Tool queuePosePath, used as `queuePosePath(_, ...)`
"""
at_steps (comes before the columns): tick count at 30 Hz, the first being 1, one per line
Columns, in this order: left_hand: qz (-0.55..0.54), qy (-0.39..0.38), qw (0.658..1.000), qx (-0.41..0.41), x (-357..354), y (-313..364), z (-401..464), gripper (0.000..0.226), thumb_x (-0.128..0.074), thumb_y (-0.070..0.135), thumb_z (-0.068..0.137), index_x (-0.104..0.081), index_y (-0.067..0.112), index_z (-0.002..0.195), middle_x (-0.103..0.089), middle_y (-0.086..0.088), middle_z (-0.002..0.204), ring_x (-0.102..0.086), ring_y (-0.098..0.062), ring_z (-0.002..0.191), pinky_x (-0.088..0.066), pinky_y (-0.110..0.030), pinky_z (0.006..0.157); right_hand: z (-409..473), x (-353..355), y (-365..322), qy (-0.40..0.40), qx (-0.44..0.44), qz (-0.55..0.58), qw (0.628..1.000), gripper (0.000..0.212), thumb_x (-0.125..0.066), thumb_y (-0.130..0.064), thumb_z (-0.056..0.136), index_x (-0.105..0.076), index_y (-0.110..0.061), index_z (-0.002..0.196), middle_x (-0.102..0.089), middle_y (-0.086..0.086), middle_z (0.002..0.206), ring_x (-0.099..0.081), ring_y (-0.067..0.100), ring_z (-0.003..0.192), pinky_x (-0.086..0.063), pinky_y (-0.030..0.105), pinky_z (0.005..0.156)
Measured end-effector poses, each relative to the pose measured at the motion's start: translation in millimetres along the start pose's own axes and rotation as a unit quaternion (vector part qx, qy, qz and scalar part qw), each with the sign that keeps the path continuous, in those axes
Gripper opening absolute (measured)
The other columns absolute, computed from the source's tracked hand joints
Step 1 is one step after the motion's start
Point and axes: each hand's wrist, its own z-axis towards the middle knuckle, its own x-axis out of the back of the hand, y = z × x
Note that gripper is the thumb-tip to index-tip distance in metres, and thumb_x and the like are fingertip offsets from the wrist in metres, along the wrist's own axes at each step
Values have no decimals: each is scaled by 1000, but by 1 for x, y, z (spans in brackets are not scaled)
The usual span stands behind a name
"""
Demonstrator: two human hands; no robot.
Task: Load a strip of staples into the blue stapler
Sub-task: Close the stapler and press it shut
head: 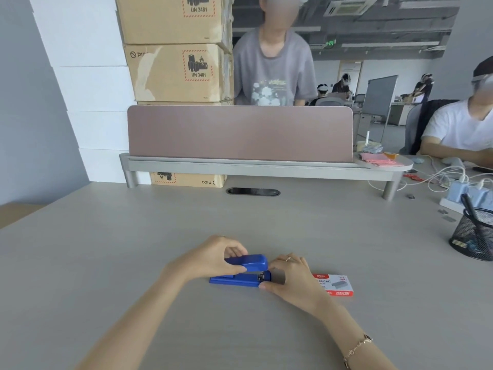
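light: bright, even, soft | shadows: faint | focus: slightly soft, background blurrier | edges: wide-angle bowing

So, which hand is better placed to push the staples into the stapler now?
Probably the right hand. It holds the grey staple strip at the open front of the blue stapler. The left hand is busy lifting the stapler's top, so it should keep holding.

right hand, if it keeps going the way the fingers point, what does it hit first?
The right hand points left at the front end of the blue stapler. Its fingertips already look in contact there, holding a grey strip, probably staples, at the opening. Beyond that is the left hand.
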Motion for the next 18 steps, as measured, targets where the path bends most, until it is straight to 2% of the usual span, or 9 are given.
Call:
queuePosePath(5,-9,2,1000,12,5,-7,-4,20,-78,32,72,-69,36,90,-73,12,94,-67,-2,87,-55,-28,88,-1,1,-1,3,0,1,1000,24,-64,-46,77,-61,-32,96,-62,-14,91,-46,14,95,-32,27,89)
queuePosePath(8,-26,8,999,23,6,-14,-7,21,-80,31,71,-72,32,91,-76,11,92,-69,-2,85,-56,-29,87,1,6,-7,11,-3,29,1000,32,-60,-49,78,-56,-37,108,-65,-19,90,-48,12,95,-29,24,90)
queuePosePath(11,-39,15,999,18,4,-14,-8,20,-81,27,72,-71,36,86,-76,11,88,-70,-3,83,-57,-27,85,10,12,-16,28,-1,25,999,32,-59,-48,82,-55,-34,110,-63,-23,90,-49,12,97,-26,26,87)
queuePosePath(14,-44,16,999,12,3,-13,-9,21,-80,23,73,-69,38,83,-77,8,87,-70,-5,82,-57,-25,82,16,17,-22,27,21,5,999,22,-60,-39,84,-61,-27,102,-67,-14,93,-50,14,97,-23,24,84)
queuePosePath(18,-45,15,999,4,1,-15,-9,19,-80,22,75,-70,35,85,-77,6,90,-70,-7,82,-57,-27,82,17,17,-21,19,25,3,999,20,-61,-34,84,-63,-24,102,-68,-9,98,-48,13,96,-22,17,80)
